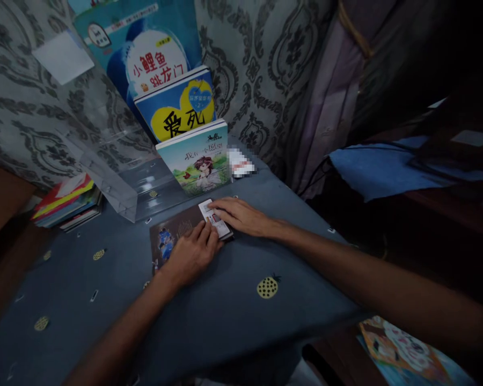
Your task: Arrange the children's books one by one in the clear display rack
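A dark-covered book (173,233) lies flat on the blue cloth-covered table (225,311). My left hand (193,253) rests on it, palm down, fingers stretched toward its right edge. My right hand (239,214) lies flat on the same book's right end, fingers extended over a white patch of the cover. Just behind, three books stand in a clear acrylic rack (116,171): a green-white one (195,158) in front, a blue-yellow one (179,104), and a large blue one (140,48) at the back.
A stack of colourful books (68,201) sits at the table's left rear. Patterned curtains (261,64) hang behind. To the right, a dark desk carries a blue cloth (378,169). A picture book (402,351) lies below the table's right edge.
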`<state>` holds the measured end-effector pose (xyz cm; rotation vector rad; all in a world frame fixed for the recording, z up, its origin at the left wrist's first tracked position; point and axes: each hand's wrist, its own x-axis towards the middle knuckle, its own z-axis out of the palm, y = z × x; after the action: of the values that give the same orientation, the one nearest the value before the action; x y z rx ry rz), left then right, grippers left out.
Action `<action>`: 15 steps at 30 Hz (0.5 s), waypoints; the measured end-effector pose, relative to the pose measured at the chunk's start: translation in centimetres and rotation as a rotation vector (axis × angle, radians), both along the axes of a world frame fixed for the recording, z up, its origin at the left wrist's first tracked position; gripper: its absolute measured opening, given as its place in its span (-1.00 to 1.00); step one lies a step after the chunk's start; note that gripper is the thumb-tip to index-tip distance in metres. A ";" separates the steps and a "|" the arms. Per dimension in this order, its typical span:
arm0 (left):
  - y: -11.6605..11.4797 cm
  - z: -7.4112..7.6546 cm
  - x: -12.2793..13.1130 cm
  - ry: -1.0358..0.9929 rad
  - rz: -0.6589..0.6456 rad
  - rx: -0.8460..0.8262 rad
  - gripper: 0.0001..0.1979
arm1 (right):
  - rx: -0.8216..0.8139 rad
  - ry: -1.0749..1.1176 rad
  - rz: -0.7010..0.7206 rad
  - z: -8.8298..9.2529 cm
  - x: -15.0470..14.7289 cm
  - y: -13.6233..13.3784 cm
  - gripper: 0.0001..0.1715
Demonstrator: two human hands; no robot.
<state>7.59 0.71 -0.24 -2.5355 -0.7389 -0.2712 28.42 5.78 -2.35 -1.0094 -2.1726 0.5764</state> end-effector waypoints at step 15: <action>-1.3 -0.1 0.8 -0.111 0.079 -0.014 -0.72 | -0.032 0.037 0.016 -0.4 0.5 1.2 -0.57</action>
<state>8.36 -0.59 -0.38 -2.5138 -0.8843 -0.3842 28.96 6.93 -2.73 -0.9915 -2.1467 0.6346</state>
